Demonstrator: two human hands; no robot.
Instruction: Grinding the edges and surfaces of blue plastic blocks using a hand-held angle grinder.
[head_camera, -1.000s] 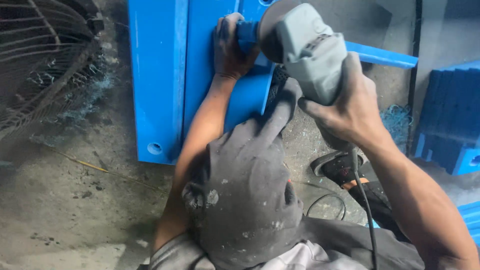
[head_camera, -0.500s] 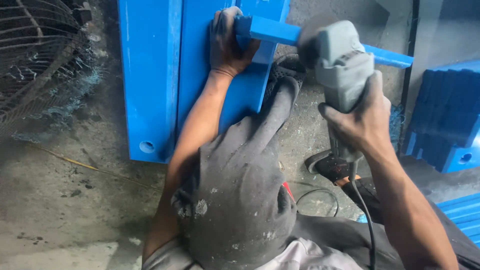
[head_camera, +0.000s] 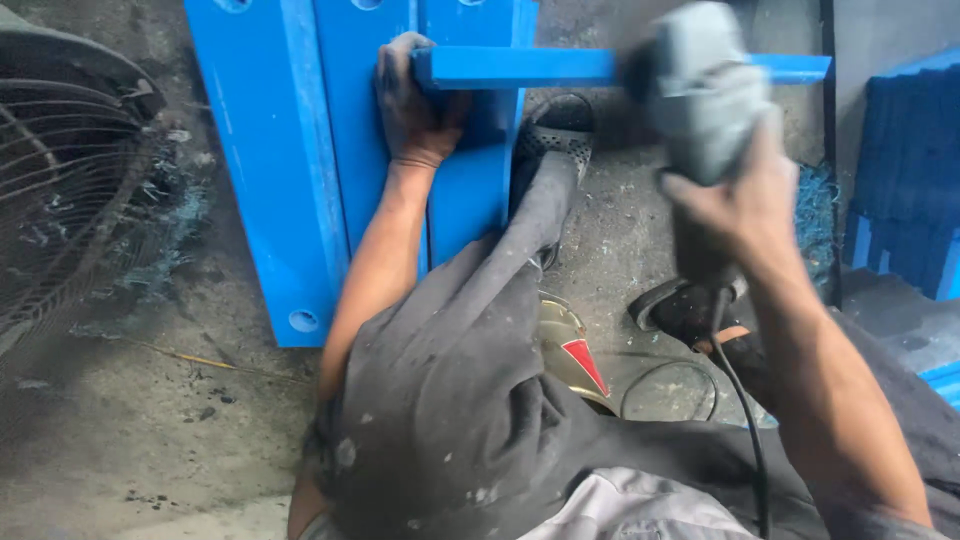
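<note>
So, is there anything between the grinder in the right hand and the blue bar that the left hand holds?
Nothing visible stands between them. The grey grinder in the right hand overlaps the blue bar, whose end the left hand grips. The grinder is blurred, so contact is unclear.

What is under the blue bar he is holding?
Under the blue bar lie flat blue panels on the concrete floor. The left hand grips its end; the grinder hides part farther right.

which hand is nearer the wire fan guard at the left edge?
Left. The left hand grips the end of the blue bar, closer to the fan guard. The right hand holds the grey grinder, farther away.
</note>
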